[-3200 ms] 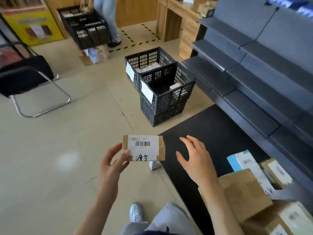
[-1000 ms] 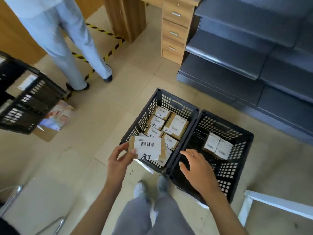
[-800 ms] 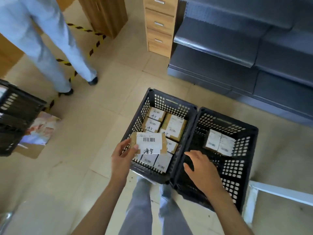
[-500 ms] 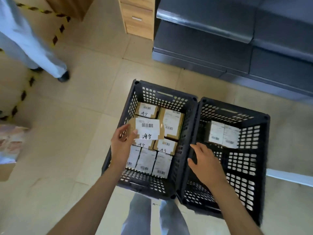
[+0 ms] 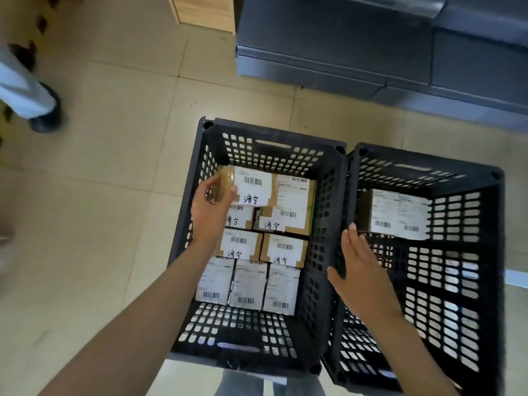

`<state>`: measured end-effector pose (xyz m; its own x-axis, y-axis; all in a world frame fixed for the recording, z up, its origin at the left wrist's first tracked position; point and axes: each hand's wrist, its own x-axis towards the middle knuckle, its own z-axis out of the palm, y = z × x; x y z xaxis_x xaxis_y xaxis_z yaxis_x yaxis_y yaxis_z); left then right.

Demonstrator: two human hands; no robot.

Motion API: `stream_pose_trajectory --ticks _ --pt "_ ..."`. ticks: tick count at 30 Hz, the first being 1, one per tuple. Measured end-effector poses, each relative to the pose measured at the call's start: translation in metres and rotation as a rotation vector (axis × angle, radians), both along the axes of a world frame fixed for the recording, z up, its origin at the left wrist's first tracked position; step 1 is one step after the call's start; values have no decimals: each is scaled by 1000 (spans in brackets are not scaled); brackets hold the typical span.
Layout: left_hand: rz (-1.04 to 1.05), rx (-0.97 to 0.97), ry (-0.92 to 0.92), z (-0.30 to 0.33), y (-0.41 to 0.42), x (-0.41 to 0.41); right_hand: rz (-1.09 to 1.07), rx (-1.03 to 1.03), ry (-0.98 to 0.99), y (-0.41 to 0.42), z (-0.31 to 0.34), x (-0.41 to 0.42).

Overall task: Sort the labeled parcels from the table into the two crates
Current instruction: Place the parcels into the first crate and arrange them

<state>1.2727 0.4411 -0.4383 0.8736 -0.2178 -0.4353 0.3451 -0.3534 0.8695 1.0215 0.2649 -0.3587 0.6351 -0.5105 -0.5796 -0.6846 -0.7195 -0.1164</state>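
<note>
The left hand (image 5: 210,208) has lowered the parcel (image 5: 251,187) into the left crate (image 5: 271,144), fingers still pinching it. Release should follow. The right hand (image 5: 360,270) hovers, fingers relaxed.

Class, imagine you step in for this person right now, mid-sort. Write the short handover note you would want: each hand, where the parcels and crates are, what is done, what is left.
Left hand: grips the held parcel, label up, at the far left corner inside the left crate; not released.
Right hand: open, holds nothing, over the rims where the two crates meet.
Done: the left crate holds several labelled parcels packed in rows; the right crate holds white-labelled parcels at its far end.
Left: set this parcel down, probably in the left crate since its handwritten mark matches its neighbours. The table is out of view.
</note>
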Motion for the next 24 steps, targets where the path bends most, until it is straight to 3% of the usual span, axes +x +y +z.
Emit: stream_pose_trajectory --ticks 9,13,18,24 --pt "-35 30 86 -27 -18 19 -122 90 -95 12 -6 -2" --pt "-90 158 58 -34 -19 24 -178 128 -107 15 -4 -2" --pt "-457 400 -269 -39 -20 25 -178 136 -115 15 -4 -3" --pt "-882 850 -477 -36 -19 33 -196 157 -108 15 -3 -2"
